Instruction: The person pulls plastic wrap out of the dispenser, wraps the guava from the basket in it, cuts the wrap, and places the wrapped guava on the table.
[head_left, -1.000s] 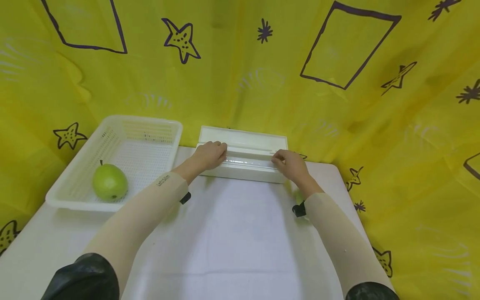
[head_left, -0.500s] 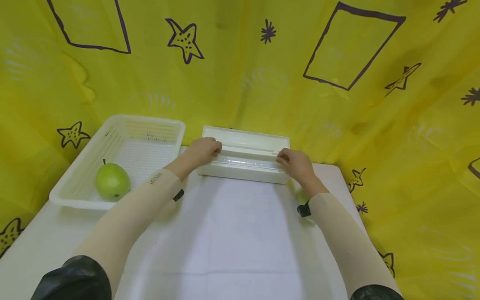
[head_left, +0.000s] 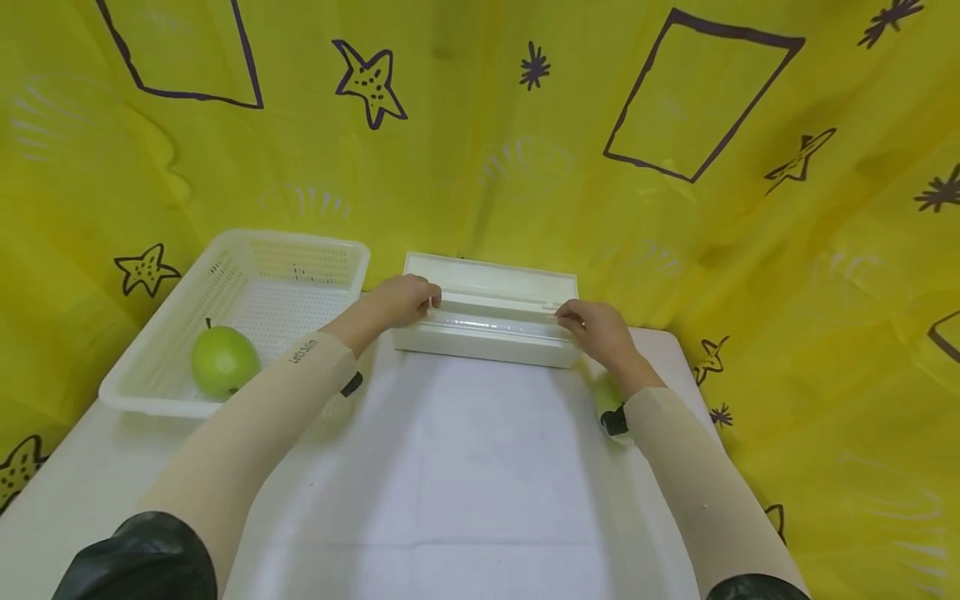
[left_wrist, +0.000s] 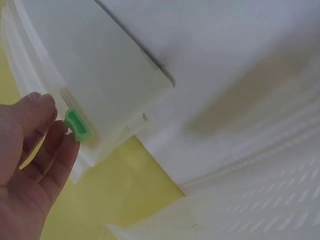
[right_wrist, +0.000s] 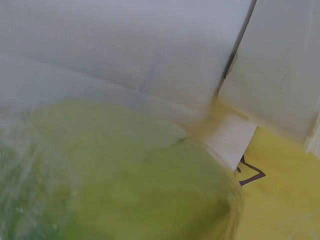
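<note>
A white cling film box [head_left: 483,346] stands at the back of the table with its lid [head_left: 491,273] tipped up. A shiny roll of film shows inside, in front of a white cutter rail [head_left: 498,307]. My left hand [head_left: 401,302] is at the box's left end; in the left wrist view its curled fingers hold a small green slide cutter [left_wrist: 77,125]. My right hand [head_left: 600,331] pinches the rail's right end, and the right wrist view does not show that hand. Below my right wrist lies a green fruit [right_wrist: 125,175] in clear film, partly hidden by the arm.
To the left stands a white perforated basket [head_left: 168,408] holding a green pear [head_left: 224,362]. A yellow patterned curtain [head_left: 480,125] hangs directly behind the box. White cloth [head_left: 480,467] covers the table, whose right edge runs beside my right arm.
My left hand has slid left along the box to its left end. My right hand has shifted very slightly right, staying at the right end. The box keeps its place.
</note>
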